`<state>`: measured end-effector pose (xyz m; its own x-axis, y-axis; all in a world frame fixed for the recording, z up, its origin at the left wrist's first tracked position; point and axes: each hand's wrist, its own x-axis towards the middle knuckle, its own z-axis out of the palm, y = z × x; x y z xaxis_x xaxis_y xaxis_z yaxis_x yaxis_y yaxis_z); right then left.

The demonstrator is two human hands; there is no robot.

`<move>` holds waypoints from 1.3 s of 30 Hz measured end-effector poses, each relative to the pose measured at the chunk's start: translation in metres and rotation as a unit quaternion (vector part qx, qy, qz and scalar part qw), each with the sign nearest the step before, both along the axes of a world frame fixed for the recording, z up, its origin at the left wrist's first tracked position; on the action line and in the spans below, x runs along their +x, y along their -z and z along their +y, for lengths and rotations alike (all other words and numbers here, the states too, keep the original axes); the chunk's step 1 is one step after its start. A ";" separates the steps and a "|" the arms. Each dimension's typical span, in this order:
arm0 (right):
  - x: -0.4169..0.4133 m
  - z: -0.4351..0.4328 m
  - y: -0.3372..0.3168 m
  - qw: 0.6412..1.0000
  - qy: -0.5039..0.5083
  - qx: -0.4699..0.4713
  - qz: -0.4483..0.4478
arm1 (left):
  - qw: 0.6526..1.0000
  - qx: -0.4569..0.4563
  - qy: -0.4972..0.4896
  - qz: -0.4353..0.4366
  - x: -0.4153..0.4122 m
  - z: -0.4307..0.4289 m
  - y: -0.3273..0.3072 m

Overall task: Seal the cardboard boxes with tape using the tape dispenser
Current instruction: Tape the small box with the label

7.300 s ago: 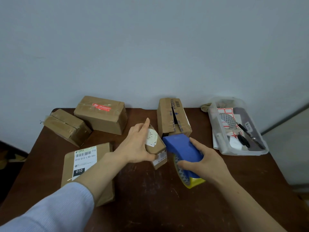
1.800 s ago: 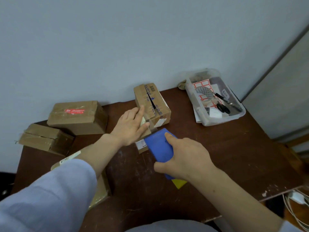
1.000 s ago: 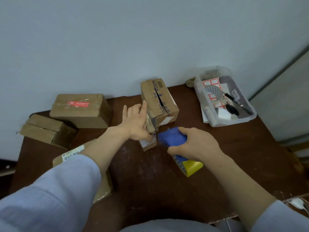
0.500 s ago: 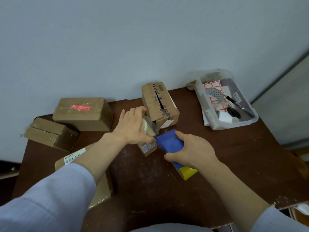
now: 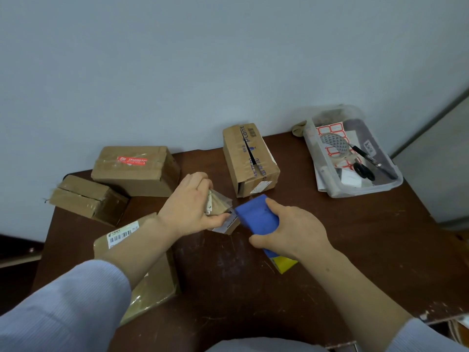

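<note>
A small cardboard box [image 5: 220, 209] with white labels sits at the middle of the brown table [image 5: 355, 237]. My left hand [image 5: 190, 201] grips it from the left, fingers over its top and thumb along its near side. My right hand [image 5: 291, 231] holds the blue tape dispenser [image 5: 255, 215], whose front end meets the small box's right side. The dispenser's yellow tape roll [image 5: 285, 264] shows below my palm. A taller box [image 5: 250, 158] with an open slit along its top seam stands just behind.
Three more taped boxes lie on the left: one with a red sticker [image 5: 135, 168], a flat one [image 5: 83, 198] at the table's edge, and one with a barcode label [image 5: 142, 262] under my left forearm. A clear plastic bin [image 5: 355, 189] with scissors and labels sits at the back right.
My left hand has shifted over the small box and tightened its hold on it. The dispenser stays pressed against the box's right side. The camera has tilted slightly.
</note>
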<state>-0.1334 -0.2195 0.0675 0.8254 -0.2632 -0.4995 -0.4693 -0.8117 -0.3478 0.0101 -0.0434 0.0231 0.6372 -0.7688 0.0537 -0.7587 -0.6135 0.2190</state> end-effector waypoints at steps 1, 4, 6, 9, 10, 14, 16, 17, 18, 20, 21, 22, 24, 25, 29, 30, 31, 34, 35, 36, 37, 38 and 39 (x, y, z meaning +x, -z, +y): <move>0.000 0.001 0.000 1.000 -0.002 0.000 0.000 | 1.000 0.003 0.001 -0.003 -0.001 0.002 0.002; 0.001 0.003 0.002 1.000 -0.007 -0.002 -0.002 | 1.000 0.004 -0.004 -0.003 -0.004 0.004 0.007; 0.002 0.004 0.002 1.000 -0.012 -0.008 -0.002 | 1.000 0.017 -0.013 -0.003 -0.007 0.002 0.006; 0.004 0.006 0.002 1.000 -0.019 -0.018 -0.004 | 0.994 -0.030 -0.096 0.044 -0.015 -0.001 0.006; 0.005 0.007 0.002 1.000 -0.018 -0.018 -0.004 | 0.989 -0.056 -0.126 0.057 -0.018 -0.002 0.008; 0.005 0.011 0.004 1.000 -0.025 -0.018 0.003 | 0.966 -0.101 -0.227 0.069 -0.031 -0.006 0.019; 0.005 0.014 0.005 0.999 -0.029 -0.015 0.007 | 0.955 -0.127 -0.258 0.071 -0.033 -0.007 0.021; 0.006 0.015 0.005 0.999 -0.029 -0.014 0.008 | 0.950 -0.135 -0.271 0.077 -0.034 -0.007 0.020; 0.006 0.016 0.005 0.999 -0.029 -0.016 0.007 | 0.946 -0.133 -0.283 0.086 -0.034 -0.006 0.019; 0.008 0.017 0.004 0.999 -0.032 -0.019 0.003 | 0.944 -0.101 -0.300 0.098 -0.034 -0.003 0.019; 0.009 0.018 0.004 0.999 -0.035 -0.019 0.002 | 0.944 -0.082 -0.302 0.100 -0.035 -0.001 0.020; 0.009 0.019 0.003 0.999 -0.037 -0.020 0.000 | 0.947 -0.071 -0.298 0.099 -0.035 0.002 0.021; 0.009 0.022 0.003 0.999 -0.042 -0.024 -0.001 | 0.953 -0.086 -0.274 0.091 -0.035 0.008 0.024; 0.009 0.023 0.003 0.999 -0.046 -0.024 0.000 | 0.955 -0.104 -0.262 0.089 -0.035 0.012 0.026; 0.010 0.033 0.003 0.998 -0.062 -0.026 0.004 | 0.955 -0.155 -0.225 0.113 -0.036 0.037 0.034; 0.010 0.036 0.003 0.997 -0.067 -0.027 0.006 | 0.957 -0.154 -0.219 0.111 -0.036 0.044 0.037; 0.011 0.038 0.004 0.997 -0.073 -0.031 0.008 | 0.960 -0.149 -0.214 0.106 -0.036 0.050 0.039; 0.015 0.044 0.004 0.995 -0.087 -0.052 0.009 | 0.966 -0.089 -0.197 0.140 -0.039 0.064 0.050; 0.016 0.045 0.004 0.994 -0.094 -0.059 0.013 | 0.965 -0.040 -0.187 0.178 -0.042 0.066 0.055; 0.017 0.046 0.004 0.993 -0.100 -0.062 0.020 | 0.964 0.020 -0.171 0.203 -0.045 0.065 0.061; 0.017 0.048 0.005 0.992 -0.103 -0.062 0.027 | 0.963 0.080 -0.158 0.205 -0.049 0.063 0.067; 0.017 0.049 0.006 0.992 -0.102 -0.060 0.032 | 0.961 0.125 -0.154 0.190 -0.052 0.061 0.070; 0.017 0.049 0.008 0.993 -0.099 -0.059 0.033 | 0.962 0.152 -0.156 0.165 -0.054 0.059 0.075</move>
<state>-0.1167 -0.1702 0.0595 0.8329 -0.1591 -0.5300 -0.3158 -0.9232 -0.2192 -0.0443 0.0153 -0.0516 0.7832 -0.4864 -0.3874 -0.4478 -0.8734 0.1913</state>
